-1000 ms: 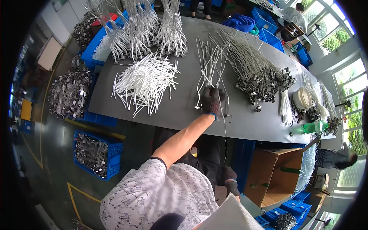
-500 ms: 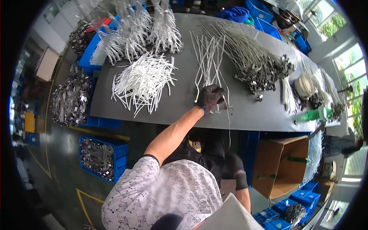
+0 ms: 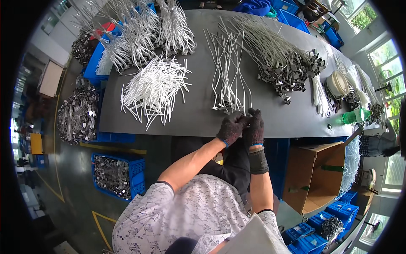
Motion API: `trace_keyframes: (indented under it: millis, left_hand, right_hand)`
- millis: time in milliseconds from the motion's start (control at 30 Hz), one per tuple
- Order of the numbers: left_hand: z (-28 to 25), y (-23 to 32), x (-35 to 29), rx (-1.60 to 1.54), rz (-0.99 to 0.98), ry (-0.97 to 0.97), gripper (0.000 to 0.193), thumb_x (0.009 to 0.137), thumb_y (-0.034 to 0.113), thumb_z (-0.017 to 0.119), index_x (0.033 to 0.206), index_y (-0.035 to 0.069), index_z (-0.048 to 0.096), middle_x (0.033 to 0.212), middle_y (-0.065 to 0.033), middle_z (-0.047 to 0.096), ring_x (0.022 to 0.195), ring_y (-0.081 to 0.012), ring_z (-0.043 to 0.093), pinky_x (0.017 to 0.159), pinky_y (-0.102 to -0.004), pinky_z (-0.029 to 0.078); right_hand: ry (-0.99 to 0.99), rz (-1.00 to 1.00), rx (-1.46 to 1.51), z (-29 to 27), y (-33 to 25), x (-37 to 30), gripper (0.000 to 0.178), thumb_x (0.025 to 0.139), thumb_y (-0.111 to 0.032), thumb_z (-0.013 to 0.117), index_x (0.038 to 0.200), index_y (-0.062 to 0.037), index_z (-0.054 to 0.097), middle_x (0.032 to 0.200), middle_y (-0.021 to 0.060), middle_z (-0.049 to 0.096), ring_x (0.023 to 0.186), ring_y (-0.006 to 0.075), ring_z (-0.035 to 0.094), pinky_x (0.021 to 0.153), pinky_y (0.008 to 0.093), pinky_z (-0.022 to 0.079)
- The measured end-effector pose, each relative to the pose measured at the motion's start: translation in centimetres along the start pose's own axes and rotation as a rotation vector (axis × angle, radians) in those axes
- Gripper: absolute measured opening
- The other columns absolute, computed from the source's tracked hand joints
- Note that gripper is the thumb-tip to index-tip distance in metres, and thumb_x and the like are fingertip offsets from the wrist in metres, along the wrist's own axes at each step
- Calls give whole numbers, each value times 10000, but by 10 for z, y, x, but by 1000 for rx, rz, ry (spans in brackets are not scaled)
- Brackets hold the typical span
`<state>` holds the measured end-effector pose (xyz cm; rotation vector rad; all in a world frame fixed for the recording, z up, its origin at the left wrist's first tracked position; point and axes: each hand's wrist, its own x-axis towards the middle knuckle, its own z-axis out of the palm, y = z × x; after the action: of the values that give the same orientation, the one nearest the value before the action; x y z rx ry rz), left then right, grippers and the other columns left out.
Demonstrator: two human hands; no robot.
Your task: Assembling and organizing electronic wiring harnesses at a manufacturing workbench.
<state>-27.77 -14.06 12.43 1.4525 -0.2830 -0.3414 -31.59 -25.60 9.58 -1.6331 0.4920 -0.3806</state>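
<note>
My left hand (image 3: 231, 128) and my right hand (image 3: 255, 128), both in dark knitted gloves, meet at the table's front edge. The fingers of each are closed in a pinch. A thin wire with a white sleeve (image 3: 244, 101) runs down to the fingertips; the gloves hide its lower end. Just beyond my hands lies a loose bunch of wires (image 3: 228, 70), small dark connectors at their near ends. Left of it sits a heap of short white tubes (image 3: 156, 89). To the right, a bigger bundle of wires ends in dark connectors (image 3: 287, 70).
Upright wire bundles (image 3: 175, 29) stand at the far left of the grey table (image 3: 198, 122). At right are a tape roll (image 3: 337, 83) and a green bottle (image 3: 356, 116). An open cardboard box (image 3: 313, 178) is below the right side; a blue crate (image 3: 136, 175) stands on the floor at left.
My right hand has come up from my lap to join the left at the table edge. My left hand has moved slightly nearer to me, uncovering the connectors of the loose bunch.
</note>
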Motion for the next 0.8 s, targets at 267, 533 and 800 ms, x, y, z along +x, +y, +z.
trace_keyframes:
  millis: [267,533,800]
  left_hand:
    - [-84,-19,68,623,2,25,357,981,365,589,1083,39,691,937,-147,741,893,-278,731,744,-373,549]
    - [-191,-57,97,1291,-96,702,336,871,390,611,883,63,688,928,-186,714,877,-409,696,729,-518,553]
    - [-220,-83,116,1298,-614,367,321,880,290,573,1106,95,691,1099,-172,718,1013,-366,703,799,-499,579]
  right_hand:
    - [343,-220,-956,-93,31,133,488,929,-325,612,1337,-64,554,1292,248,593,1167,411,593,954,476,501]
    - [37,55,-1238,-144,44,209,426,857,-370,664,1223,-153,660,1140,212,671,1062,407,639,897,487,512]
    - [235,387,-170,-180,46,164,300,886,-282,563,964,-19,685,763,144,654,536,201,609,488,325,463]
